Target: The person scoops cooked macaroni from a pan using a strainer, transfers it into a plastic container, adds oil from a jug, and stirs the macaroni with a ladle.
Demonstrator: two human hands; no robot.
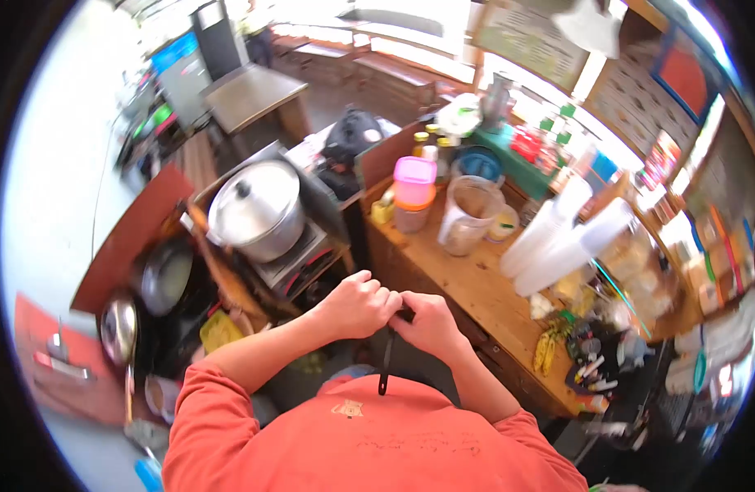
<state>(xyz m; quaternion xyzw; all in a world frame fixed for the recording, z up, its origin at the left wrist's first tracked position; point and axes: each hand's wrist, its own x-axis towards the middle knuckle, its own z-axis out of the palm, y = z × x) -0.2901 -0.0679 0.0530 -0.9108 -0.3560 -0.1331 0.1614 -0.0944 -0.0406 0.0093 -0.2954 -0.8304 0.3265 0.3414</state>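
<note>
Saw black on the thin stick [386, 361], and orange-red on the shirt [312, 443], with a small tan picture [347, 408] and dark writing [422, 444]. Saw shiny silver on the big pot [267, 221], with a black knob [243, 189]. Saw bright pink on the tub [414, 175], orange on the ring [414, 200] below, and brown on the wooden counter [476, 287].

Head-worn view; forward, downward (wide)

"What is that black strip [386, 365]?"
"Can't tell; its far end is hidden by the left hand [359, 307] and right hand [432, 322]."
"The writing [418, 447] on the shirt [312, 459]?"
"Too blurred to read; the bottom edge cuts off the shirt."
"The pot [277, 238]?"
"Its lid [254, 201] hides the inside."
"That poster [532, 43]?"
"Print too small."
</note>
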